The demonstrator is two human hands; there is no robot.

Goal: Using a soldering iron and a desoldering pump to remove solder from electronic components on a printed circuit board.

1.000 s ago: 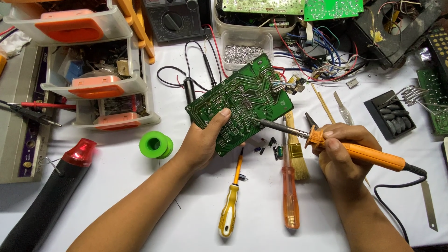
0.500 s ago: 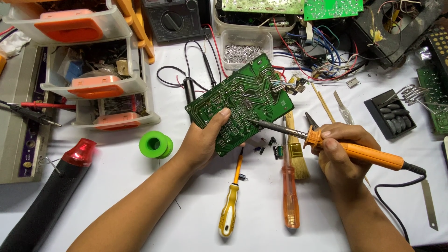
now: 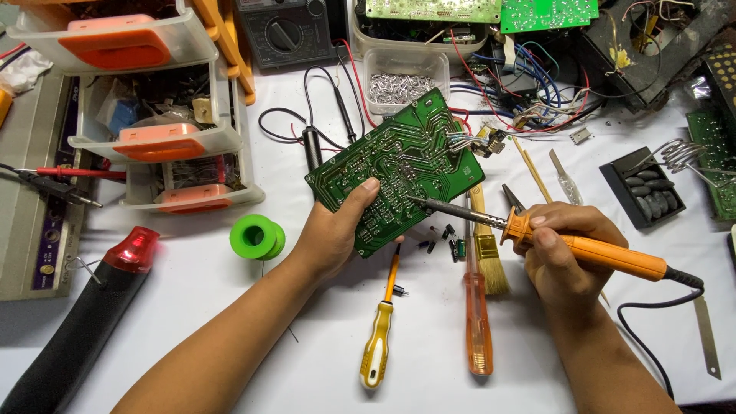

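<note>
Left hand (image 3: 330,238) grips the green circuit board (image 3: 395,169) at its lower edge, thumb on top, board tilted up at frame centre, solder side facing up. Right hand (image 3: 567,257) closed around the orange-handled soldering iron (image 3: 590,249), tip touching the board's lower right area. Yellow screwdriver (image 3: 377,349) and orange screwdriver (image 3: 478,322) lie on the white table (image 3: 192,307) below centre. Green solder spool (image 3: 257,236) sits left of the wrist. Brush (image 3: 488,257) lies beside the iron.

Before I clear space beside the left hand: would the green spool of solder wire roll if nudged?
Probably: the green spool of solder wire looks round-flanged and seems to lie on its side on the smooth white table. It likely feels heavy for its size.
</note>
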